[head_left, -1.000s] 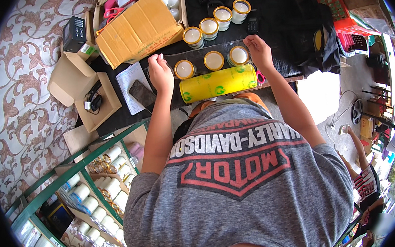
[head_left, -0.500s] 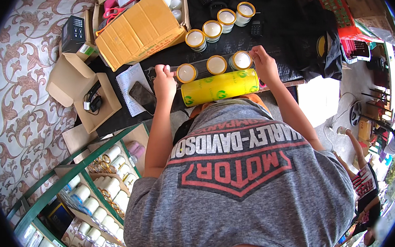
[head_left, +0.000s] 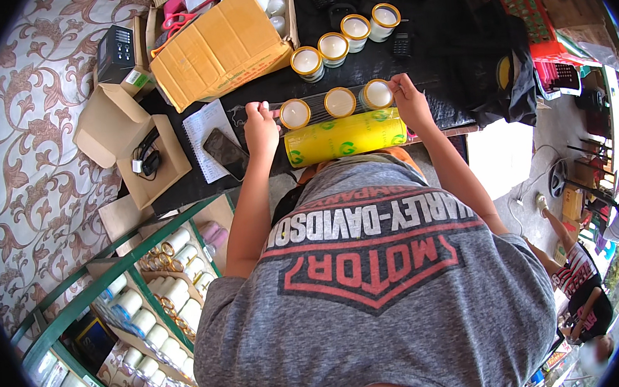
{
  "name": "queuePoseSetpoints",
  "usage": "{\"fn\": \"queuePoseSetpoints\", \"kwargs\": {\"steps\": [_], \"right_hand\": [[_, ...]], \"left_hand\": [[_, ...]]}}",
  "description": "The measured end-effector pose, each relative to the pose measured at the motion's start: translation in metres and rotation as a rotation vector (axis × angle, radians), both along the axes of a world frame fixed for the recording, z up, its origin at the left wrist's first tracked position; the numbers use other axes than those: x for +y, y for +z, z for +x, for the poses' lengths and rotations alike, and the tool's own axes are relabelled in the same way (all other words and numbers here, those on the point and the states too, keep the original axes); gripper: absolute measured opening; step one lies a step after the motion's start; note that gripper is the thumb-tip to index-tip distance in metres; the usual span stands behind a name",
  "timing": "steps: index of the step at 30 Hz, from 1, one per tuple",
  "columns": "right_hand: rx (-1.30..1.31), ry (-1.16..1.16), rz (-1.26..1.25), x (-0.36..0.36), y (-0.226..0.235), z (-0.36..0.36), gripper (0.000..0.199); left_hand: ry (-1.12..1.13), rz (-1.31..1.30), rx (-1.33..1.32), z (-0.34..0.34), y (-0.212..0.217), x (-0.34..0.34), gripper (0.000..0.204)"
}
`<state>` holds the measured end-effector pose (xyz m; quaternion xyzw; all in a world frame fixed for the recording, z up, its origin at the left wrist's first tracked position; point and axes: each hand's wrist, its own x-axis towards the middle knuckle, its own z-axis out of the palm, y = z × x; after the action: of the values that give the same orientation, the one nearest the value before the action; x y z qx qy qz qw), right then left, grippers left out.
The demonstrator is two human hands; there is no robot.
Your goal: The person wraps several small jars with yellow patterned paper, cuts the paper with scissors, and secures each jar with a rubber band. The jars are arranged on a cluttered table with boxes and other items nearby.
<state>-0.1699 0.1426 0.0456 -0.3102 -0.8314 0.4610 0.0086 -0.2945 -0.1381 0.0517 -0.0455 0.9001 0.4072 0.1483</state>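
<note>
A yellow roll of cling film lies at the table's near edge, with clear film drawn out from it over the black surface. Three white candles in gold-rimmed glasses stand in a row on the film: a left candle, a middle candle and a right candle. My left hand is closed, pinching the film's edge beside the left candle. On the other side, my right hand pinches the film close to the right candle, its fingers near that glass.
Several more candles stand farther back. To the left are a cardboard box of candles, an open small carton with a black cable, a notebook and a phone. A green-framed shelf of candles stands at lower left.
Both hands have come slightly inward, toward each other. The left candle has shifted a little to the right. In the background at right, another person has moved.
</note>
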Motion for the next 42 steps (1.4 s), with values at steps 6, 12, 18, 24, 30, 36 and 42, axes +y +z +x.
{"fn": "queuePoseSetpoints", "kwargs": {"steps": [6,12,18,24,30,36,42], "right_hand": [[0.347,0.195,0.137,0.002,0.022,0.013,0.010],[-0.008,0.389,-0.731,0.050,0.026,0.059,0.020],[0.120,0.541,0.117,0.041,0.054,0.001,0.028],[0.300,1.080,0.431,-0.100,0.023,-0.088,0.068],[0.096,1.227,0.571,-0.128,0.005,-0.097,0.071],[0.105,1.208,0.633,-0.121,0.001,-0.085,0.072],[0.249,1.053,0.725,-0.114,-0.002,-0.080,0.072]], "left_hand": [[-0.130,0.272,0.335,0.017,0.010,-0.011,0.014],[-0.369,0.564,0.376,0.064,0.023,-0.033,0.014],[-0.500,0.623,0.461,0.083,0.025,-0.039,0.012],[-0.555,0.551,0.526,0.082,0.030,-0.038,0.013],[-0.541,0.520,0.563,0.090,0.028,-0.040,0.012],[-0.535,0.522,0.570,0.092,0.030,-0.039,0.012],[-0.548,0.540,0.581,0.084,0.029,-0.035,0.012]]}}
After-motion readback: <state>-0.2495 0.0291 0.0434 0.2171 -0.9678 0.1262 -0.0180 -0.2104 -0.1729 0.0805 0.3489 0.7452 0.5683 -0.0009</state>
